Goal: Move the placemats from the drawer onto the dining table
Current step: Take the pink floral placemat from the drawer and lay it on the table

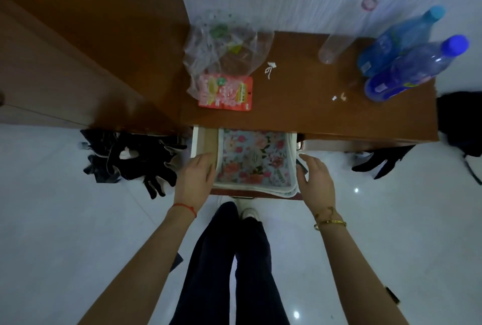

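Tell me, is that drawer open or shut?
Open: the drawer is pulled out from under the tabletop, showing the floral placemats inside.

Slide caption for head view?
Both hands, left and right, flank floral fabric placemats stacked in open wooden drawer.

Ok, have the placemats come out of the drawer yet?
No, the floral placemats lie stacked inside the open drawer, with the left hand and right hand at their sides.
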The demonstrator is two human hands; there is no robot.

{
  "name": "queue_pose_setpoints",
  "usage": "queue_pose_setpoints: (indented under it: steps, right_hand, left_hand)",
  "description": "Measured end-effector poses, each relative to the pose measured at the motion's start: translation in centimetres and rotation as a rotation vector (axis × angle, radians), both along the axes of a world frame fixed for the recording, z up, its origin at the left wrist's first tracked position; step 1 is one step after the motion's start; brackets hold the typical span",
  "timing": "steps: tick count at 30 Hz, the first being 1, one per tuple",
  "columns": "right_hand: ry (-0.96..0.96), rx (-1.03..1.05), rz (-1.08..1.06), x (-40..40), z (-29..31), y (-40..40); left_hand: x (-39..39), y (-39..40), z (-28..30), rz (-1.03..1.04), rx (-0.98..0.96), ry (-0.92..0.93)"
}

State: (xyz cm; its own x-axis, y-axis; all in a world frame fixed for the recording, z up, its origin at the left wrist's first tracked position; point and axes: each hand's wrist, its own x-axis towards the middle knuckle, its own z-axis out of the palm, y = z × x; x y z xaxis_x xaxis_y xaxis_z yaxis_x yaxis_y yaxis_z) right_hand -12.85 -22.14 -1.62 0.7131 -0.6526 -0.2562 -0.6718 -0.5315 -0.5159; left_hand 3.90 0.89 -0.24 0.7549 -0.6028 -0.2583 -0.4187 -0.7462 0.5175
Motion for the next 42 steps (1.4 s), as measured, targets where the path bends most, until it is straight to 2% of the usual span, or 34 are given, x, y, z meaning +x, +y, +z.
queue_pose_setpoints:
  steps: [4,7,12,17,25,30,36,42]
  right_hand:
    - [0.005,-0.013,-0.002,-0.2,-7.5,-0.7]
    - [-0.004,-0.043,-0.011,-0.5,-10.9,-0.9]
    - [-0.064,-0.023,-0.022,-1.5,-14.1,-0.9]
    - [-0.113,-0.003,-0.039,-1.8,-15.0,-0.9]
    - [-0.118,0.048,-0.113,-1.5,-15.1,-0.6]
    - [-0.087,0.067,-0.108,-1.6,-14.3,-0.5]
    - [-0.028,0.086,-0.103,-2.3,-13.3,-0.5]
    - [0.001,0.062,-0.096,-3.3,-10.7,-0.5]
  left_hand:
    - [0.1,-1.2,-8.5,0.018,0.057,0.066]
    - [0.3,-1.8,-12.9,0.062,0.134,0.138]
    - [1.3,-2.1,-18.3,0.091,0.270,0.225]
    - [1.5,-2.3,-21.3,0.162,0.318,0.349]
    - [1.3,-2.3,-21.3,0.282,0.298,0.472]
    - [1.1,-2.3,-19.0,0.315,0.257,0.460]
    - [-0.5,-2.0,-16.1,0.388,0.208,0.543]
    - [-2.1,-1.2,-12.9,0.459,0.080,0.614]
